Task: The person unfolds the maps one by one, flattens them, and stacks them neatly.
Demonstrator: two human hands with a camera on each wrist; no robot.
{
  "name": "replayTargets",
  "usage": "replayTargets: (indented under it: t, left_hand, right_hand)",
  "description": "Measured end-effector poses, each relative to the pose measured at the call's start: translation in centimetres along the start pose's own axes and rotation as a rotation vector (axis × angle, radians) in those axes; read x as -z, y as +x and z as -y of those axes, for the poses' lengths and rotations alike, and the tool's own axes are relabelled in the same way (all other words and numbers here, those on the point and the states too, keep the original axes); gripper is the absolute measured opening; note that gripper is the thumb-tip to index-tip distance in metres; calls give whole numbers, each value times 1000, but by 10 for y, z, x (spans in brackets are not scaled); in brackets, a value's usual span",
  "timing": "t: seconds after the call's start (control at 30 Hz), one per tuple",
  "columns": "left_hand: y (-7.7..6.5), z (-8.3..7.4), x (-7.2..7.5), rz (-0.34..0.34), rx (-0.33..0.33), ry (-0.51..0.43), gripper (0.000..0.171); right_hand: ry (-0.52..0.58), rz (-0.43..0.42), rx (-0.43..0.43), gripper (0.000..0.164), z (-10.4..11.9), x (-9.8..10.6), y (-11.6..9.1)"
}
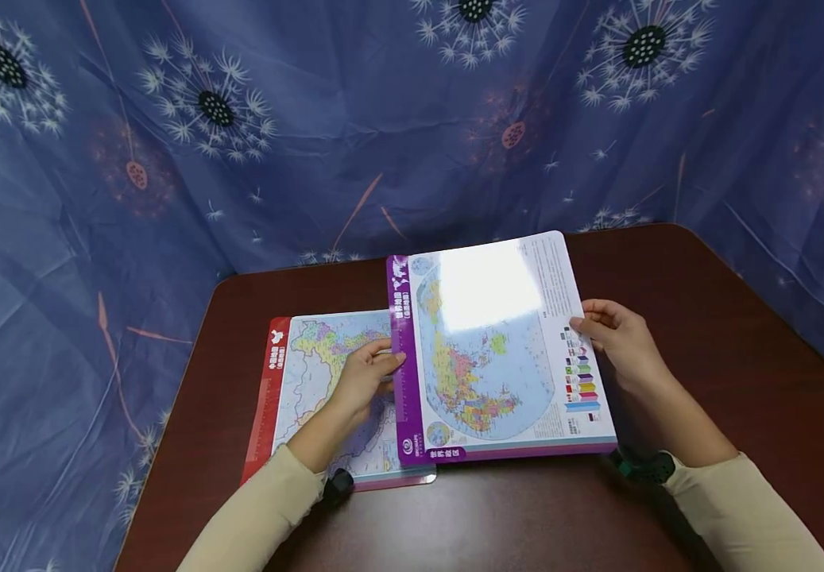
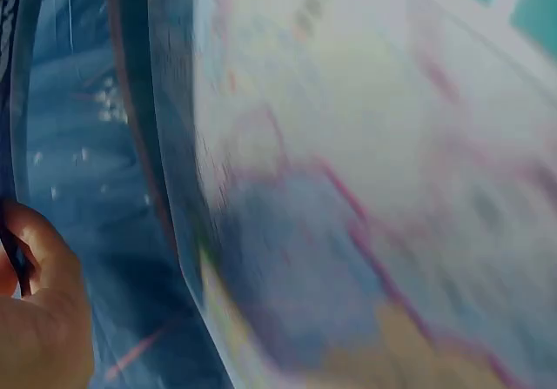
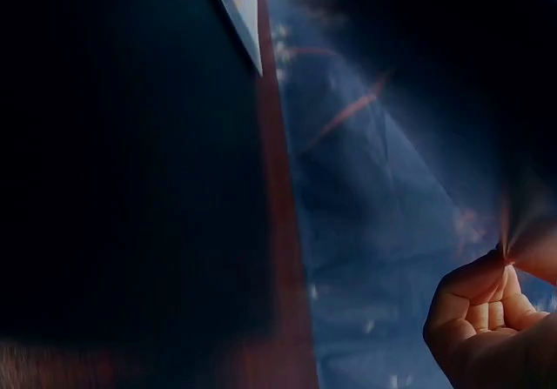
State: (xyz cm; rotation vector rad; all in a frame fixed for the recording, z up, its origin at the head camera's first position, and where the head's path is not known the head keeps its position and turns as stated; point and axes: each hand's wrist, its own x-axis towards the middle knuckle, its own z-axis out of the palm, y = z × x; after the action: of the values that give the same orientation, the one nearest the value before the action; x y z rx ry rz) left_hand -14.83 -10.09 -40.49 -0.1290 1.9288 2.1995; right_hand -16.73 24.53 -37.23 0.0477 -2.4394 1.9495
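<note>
A purple-edged world map sheet (image 1: 483, 373) is held raised above the table, tilted, with a bright glare on its upper part. My left hand (image 1: 363, 380) pinches its purple left edge between thumb and fingers. At the opposite edge my right hand (image 1: 619, 338) pinches the sheet, its thumb on the front. Under the left hand lies a red-edged China map sheet (image 1: 311, 381), partly covered by the world map and the left forearm. In the left wrist view the left hand (image 2: 43, 311) grips a thin edge; the right wrist view shows the right hand (image 3: 487, 319) pinching an edge.
Both sheets are over a dark brown wooden table (image 1: 726, 334) with rounded corners. A blue curtain with dandelion prints (image 1: 354, 119) hangs behind it and down its sides. Dark wrist cameras sit at both cuffs.
</note>
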Motion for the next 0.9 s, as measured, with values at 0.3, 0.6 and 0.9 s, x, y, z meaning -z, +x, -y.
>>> replayTargets:
  t: [0.3, 0.6, 0.9]
  left_hand:
    - [-17, -4, 44, -75, -1, 45, 29]
    - [-36, 0, 66, -114, 22, 18, 25]
    - [-44, 1, 74, -93, -25, -26, 7]
  right_hand:
    - [22, 74, 42, 39, 8, -36, -6]
    - [47, 138, 44, 35, 0, -59, -11]
    - [60, 146, 52, 31, -8, -64, -11]
